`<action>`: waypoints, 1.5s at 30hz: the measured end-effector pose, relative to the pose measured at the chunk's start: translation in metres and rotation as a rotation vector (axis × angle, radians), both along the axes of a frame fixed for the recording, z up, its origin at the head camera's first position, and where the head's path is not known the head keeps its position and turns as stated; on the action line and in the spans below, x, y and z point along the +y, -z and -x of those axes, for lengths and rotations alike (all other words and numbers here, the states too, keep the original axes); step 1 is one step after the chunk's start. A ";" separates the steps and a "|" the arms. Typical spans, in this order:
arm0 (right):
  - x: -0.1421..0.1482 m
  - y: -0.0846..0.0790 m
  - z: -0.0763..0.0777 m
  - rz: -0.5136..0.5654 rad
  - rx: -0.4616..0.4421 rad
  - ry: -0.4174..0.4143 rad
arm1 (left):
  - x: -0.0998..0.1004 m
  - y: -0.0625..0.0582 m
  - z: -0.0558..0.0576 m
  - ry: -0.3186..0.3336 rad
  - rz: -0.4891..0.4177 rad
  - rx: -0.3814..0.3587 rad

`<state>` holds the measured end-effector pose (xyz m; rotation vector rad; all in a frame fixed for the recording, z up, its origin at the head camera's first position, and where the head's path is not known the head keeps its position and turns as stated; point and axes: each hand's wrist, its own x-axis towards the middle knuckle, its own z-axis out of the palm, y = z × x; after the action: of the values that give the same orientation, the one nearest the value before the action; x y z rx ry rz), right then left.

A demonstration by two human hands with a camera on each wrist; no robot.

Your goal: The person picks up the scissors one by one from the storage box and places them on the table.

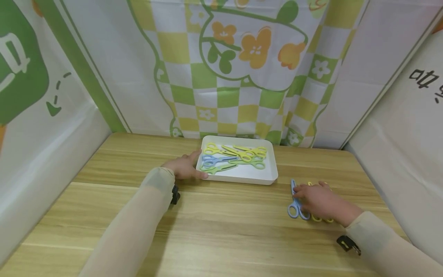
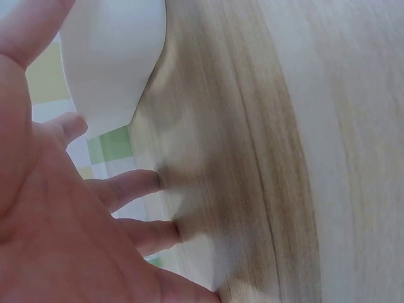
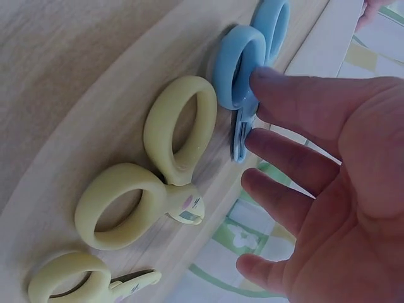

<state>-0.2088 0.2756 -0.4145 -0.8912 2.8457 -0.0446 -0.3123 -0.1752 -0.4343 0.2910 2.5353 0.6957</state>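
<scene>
A white tray (image 1: pixel 238 179) holds several yellow, blue and green scissors. Beside its left end is my left hand (image 1: pixel 185 166), thumb at the front corner and the other fingers spread along the side. The left wrist view shows those fingers fairly straight against the tray's outer wall (image 2: pixel 117 57) and the table. To the right of the tray, my right hand (image 1: pixel 320 199) hovers low over a blue pair of scissors (image 1: pixel 293 188), its thumb and index finger close to the handle and blades. Two yellow pairs of scissors (image 3: pixel 151 132) lie beneath and beside that hand, partly hidden in the head view.
The wooden table (image 1: pixel 221 231) reaches back to a checkered, flower-printed curtain (image 1: pixel 238 96) just behind the tray. White printed walls stand left (image 1: pixel 69 127) and right (image 1: pixel 398 127). A small black device (image 1: pixel 347 244) is strapped at my right wrist.
</scene>
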 end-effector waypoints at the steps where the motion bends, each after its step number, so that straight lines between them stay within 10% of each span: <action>1: 0.000 0.001 0.000 0.002 0.013 -0.011 | 0.000 0.000 0.000 0.000 0.005 0.003; 19: -0.034 -0.021 0.034 0.173 0.061 0.016 | 0.000 -0.001 0.000 0.000 0.020 0.011; 33: -0.110 -0.018 0.093 0.009 -0.127 0.053 | 0.004 -0.008 -0.008 -0.009 0.029 0.005; 45: -0.136 -0.018 0.102 -0.119 -0.184 -0.001 | 0.000 -0.002 -0.002 -0.017 0.037 -0.002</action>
<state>-0.3106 0.1394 -0.3965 -0.8191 2.6474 0.0402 -0.3102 -0.1755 -0.4322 0.2565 2.5481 0.6546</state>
